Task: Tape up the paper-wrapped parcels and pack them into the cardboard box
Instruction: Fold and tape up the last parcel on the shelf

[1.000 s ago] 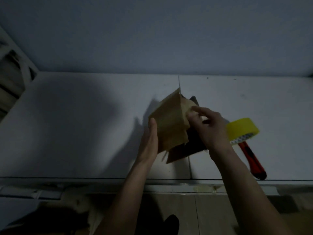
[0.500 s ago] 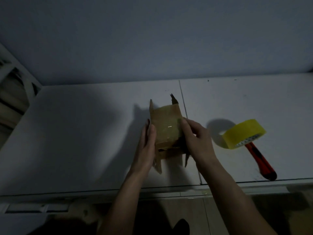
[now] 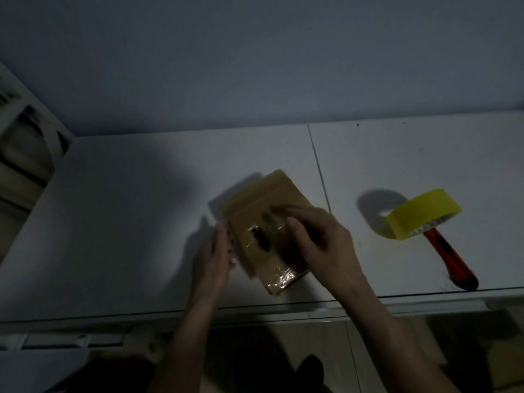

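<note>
While the parcel [image 3: 266,231] lies slantwise near the worktop's [image 3: 127,222] front edge, my left hand [image 3: 214,258] flanks it flat; right hand [image 3: 320,245] presses on top, fingers blurred.

left hand [image 3: 212,259]: fingers straight | right hand [image 3: 320,242]: fingers extended, blurred

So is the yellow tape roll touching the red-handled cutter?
Touching. In the head view the tape roll sits propped on the upper end of the cutter, with no gap visible.
</note>
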